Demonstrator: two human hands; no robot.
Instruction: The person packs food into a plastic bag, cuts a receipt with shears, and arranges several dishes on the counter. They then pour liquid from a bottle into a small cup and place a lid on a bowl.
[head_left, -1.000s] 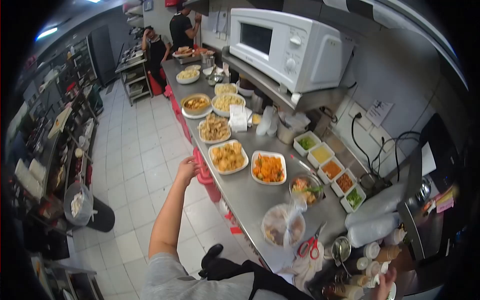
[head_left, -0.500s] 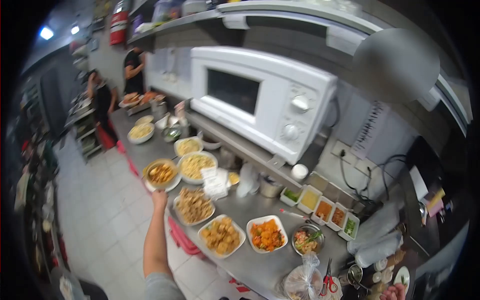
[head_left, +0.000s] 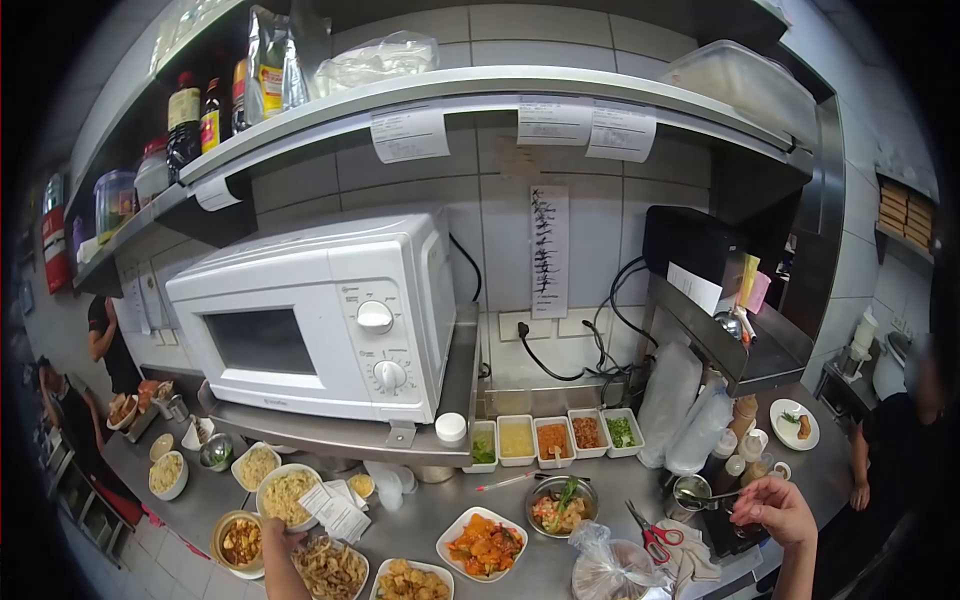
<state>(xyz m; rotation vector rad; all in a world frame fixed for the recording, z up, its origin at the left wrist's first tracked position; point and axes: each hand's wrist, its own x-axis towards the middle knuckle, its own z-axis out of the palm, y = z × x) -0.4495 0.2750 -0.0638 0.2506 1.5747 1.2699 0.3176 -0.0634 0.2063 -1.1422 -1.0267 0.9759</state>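
Steel counter (head_left: 405, 518) in a kitchen, seen from the worker's own head, with a white microwave (head_left: 335, 298) at 9 o'clock. At 4 o'clock the right hand (head_left: 778, 510) is closed in a fingertip pinch on the handle of a metal spoon (head_left: 717, 496). The spoon points to the hand's 9 o'clock, over a metal cup (head_left: 684, 512). Bottles (head_left: 735, 467) crowd just beyond it; scissors (head_left: 642, 521) lie on the cup's 7 o'clock side.

At 7 o'clock the left hand (head_left: 287, 537) is beside a brown bowl (head_left: 219, 536) of saucy food, with a noodle bowl (head_left: 261, 496) just above. Its fingers are partly hidden, so whether they grip or touch anything cannot be told.

For good spoon work, a steady pinch with a loose wrist seems best, the spoon's head kept over the cup so drips land inside, and the knuckles clear of the bottles. The left hand's fingertips should keep out of the food.
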